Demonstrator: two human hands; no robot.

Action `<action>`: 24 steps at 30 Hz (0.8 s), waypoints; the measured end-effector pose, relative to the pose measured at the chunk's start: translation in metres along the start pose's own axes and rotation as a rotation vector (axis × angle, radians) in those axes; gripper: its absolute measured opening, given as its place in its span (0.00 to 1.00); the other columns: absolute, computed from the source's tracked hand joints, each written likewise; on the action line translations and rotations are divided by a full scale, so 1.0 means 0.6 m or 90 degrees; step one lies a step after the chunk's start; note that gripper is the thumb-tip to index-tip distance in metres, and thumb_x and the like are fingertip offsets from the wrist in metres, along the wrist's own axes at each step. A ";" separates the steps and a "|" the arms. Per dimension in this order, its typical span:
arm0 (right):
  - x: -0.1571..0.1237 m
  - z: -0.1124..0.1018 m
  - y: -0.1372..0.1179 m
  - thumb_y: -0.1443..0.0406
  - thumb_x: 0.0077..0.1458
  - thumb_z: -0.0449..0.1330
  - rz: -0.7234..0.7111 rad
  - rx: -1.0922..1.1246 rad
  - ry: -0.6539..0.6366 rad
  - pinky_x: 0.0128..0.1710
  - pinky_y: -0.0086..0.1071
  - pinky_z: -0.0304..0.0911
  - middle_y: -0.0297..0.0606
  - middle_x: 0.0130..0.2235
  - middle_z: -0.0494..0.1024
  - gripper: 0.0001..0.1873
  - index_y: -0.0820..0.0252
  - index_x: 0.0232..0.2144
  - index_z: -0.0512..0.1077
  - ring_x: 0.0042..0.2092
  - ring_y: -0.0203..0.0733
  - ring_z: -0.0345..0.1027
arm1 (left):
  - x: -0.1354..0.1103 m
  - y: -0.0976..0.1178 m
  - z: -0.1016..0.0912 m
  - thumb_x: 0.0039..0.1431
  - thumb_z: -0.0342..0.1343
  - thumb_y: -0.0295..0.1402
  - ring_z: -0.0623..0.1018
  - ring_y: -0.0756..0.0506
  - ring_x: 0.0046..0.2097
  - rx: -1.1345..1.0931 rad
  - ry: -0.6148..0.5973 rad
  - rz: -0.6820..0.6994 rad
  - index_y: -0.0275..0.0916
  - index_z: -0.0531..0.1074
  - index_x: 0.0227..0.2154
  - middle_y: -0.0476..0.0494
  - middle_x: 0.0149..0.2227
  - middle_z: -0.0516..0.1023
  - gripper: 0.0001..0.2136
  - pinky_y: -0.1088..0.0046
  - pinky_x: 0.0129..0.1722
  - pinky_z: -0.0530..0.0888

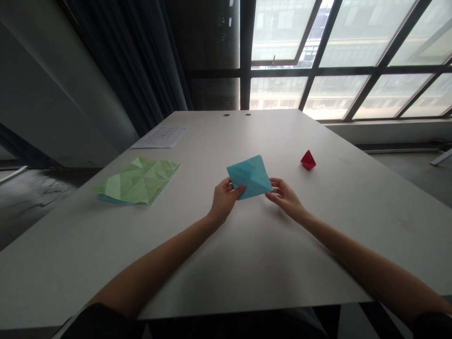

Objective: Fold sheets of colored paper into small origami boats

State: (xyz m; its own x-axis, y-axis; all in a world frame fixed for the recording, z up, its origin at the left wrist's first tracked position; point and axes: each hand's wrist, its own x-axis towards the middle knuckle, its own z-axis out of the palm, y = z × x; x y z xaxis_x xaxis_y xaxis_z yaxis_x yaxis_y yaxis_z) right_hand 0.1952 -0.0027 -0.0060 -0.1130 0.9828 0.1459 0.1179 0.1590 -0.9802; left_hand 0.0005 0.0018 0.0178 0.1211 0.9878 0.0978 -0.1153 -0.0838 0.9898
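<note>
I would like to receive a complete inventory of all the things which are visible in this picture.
blue folded paper: one, light blue, held above the table
red folded paper: one, red, table's right side
paper stack: one, light green on top, blue edge beneath, table's left side; sheets uncountable
printed sheet: one, white, far left on the table
table: one, white, centre
holes: two, dark, table's far end
curtain: at least one, dark blue, behind left
window: one, pale panes, dark frames, behind right
floor: grey, both sides
left hand: one, holding the blue paper's left part
right hand: one, at its right corner
sleeves: two, dark, bottom corners
</note>
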 end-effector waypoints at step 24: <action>0.023 -0.055 0.033 0.61 0.48 0.58 -0.197 -0.531 -0.099 0.39 0.36 0.61 0.41 0.40 0.70 0.12 0.57 0.37 0.69 0.41 0.43 0.64 | 0.025 -0.045 -0.041 0.48 0.53 0.28 0.69 0.45 0.40 0.641 -0.136 0.222 0.37 0.69 0.32 0.44 0.37 0.71 0.07 0.68 0.43 0.67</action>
State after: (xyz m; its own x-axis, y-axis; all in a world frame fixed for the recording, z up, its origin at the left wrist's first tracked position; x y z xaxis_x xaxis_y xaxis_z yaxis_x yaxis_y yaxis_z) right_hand 0.2283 0.0169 -0.0193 -0.3827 0.8711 0.3078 0.7306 0.4893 -0.4763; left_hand -0.0190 0.0219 -0.0102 0.4182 0.8538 0.3100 0.6731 -0.5205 0.5254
